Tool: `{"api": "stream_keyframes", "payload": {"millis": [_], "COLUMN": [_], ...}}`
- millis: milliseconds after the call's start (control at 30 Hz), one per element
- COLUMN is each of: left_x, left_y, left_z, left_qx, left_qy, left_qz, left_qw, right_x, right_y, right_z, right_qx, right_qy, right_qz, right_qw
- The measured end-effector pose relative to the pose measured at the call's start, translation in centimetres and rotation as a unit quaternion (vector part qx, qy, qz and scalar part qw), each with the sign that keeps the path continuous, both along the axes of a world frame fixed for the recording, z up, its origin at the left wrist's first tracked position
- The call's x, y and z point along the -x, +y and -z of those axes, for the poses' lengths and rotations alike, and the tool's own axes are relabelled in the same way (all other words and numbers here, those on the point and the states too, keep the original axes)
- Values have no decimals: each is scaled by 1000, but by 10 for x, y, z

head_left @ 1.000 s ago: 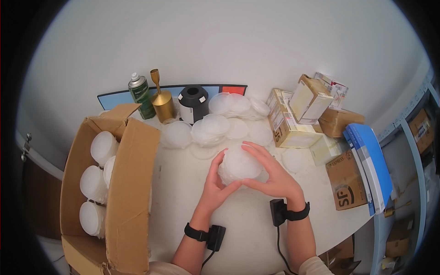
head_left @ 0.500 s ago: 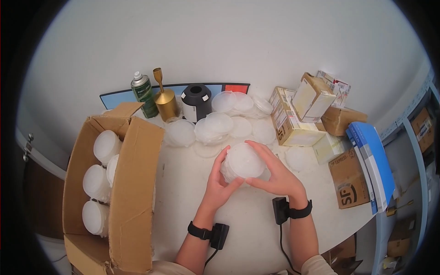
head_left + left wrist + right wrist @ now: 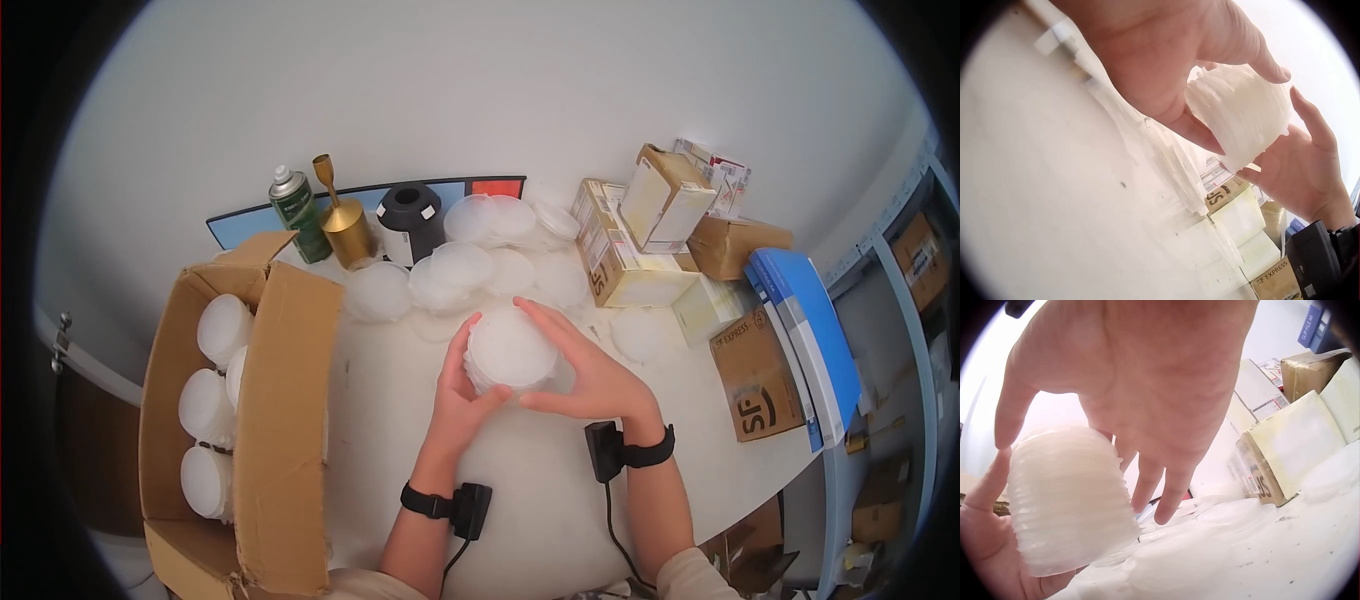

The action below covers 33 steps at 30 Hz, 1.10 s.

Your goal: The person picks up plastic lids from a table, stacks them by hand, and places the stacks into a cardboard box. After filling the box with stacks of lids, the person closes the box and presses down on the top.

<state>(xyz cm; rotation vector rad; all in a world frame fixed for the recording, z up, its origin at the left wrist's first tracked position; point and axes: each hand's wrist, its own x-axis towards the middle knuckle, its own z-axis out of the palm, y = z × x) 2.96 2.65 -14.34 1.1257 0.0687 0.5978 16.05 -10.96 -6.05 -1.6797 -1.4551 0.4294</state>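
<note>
A thick stack of translucent white round lids [image 3: 512, 347] is held above the table between both hands. The left hand [image 3: 458, 402] curls round its left side, thumb at the near edge. On the other side the right hand [image 3: 600, 385] spans the stack with thumb and fingers, its palm apart from it. In the left wrist view the ridged side of the stack [image 3: 1244, 115] shows between the left hand [image 3: 1160, 56] and right hand [image 3: 1307, 169]. From the right wrist, the stack [image 3: 1072, 500] hides part of the left hand [image 3: 985, 550]; the right hand [image 3: 1141, 375] arches over it.
An open cardboard box [image 3: 285, 430] with several white round stacks stands at left. Loose lids [image 3: 460, 270] lie beyond the hands. Behind are a spray can [image 3: 298, 215], a gold holder [image 3: 347, 230] and a black-topped object [image 3: 410, 215]. Parcels [image 3: 640, 270] and blue folders [image 3: 815, 330] stand right.
The head view has shifted slightly. The hands and the lid stack appear a little further left in it, with both hands still round the stack.
</note>
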Motion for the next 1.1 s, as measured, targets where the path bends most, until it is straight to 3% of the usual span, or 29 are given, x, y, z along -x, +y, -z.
{"api": "stream_keyframes", "payload": {"millis": [33,100,233,300,433,700,800,867,967,1100], "left_x": [-1,-2,-2,-4,-2,-1,2,4,4,3], "left_y": [0,0,0,-3,0,0,-1,0,-1,-2], "left_z": [-1,-2,-4,-5,-4,-1,-2,-5,-6,-3], "left_qx": [2,10,23,21,14,25,21,32,6,-33], "left_qy": [0,3,0,2,4,6,27,39,66,65], "left_qz": [-10,-16,-47,-46,-54,-32,5,89,142,159], "left_qw": [1000,1000,999,999,998,999,999,995,988,985], "right_x": [-3,-12,-52,-70,-90,-95,-93,-91,-93,-93], "right_y": [-3,-18,-54,-78,-101,-96,-89,-85,-83,-87], "right_z": [-1,-4,-1,8,28,50,54,54,56,47], "right_qx": [0,22,87,198,210,200,203,214,216,212], "right_qy": [0,101,119,-1,-62,-81,-87,-90,-100,-80], "right_qz": [3,39,144,283,351,352,352,358,358,350], "right_qw": [1000,994,978,938,910,911,910,905,903,909]}}
